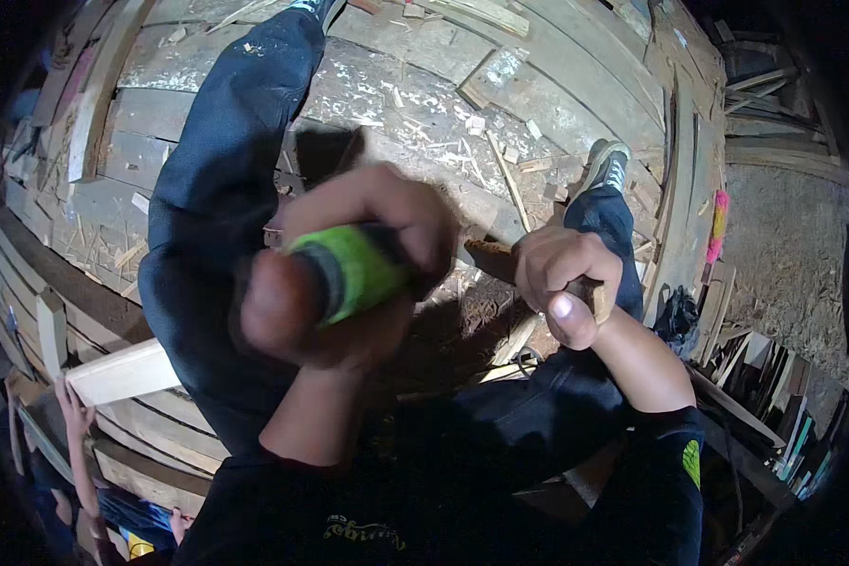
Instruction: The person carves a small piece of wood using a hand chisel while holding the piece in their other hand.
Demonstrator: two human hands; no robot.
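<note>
My left hand (349,264), blurred by motion, is closed around a green-and-black object (358,278), apparently a tool grip; the rest of it is hard to make out. To its right, my right hand (561,278) is closed on a brown piece of wood (486,255), one end sticking out leftward and another showing between the fingers. Both hands are between my legs, above plank flooring (415,123) strewn with shavings and offcuts. My dark trouser legs and shoes show on either side.
A co-worker's hand (74,406) touches a pale board (123,375) at lower left, beside stacked planks (160,443). On the right are a pink-and-yellow object (717,226), a dark bag (677,321) and a heap of narrow strips (774,406). Loose timber (99,113) lies at upper left.
</note>
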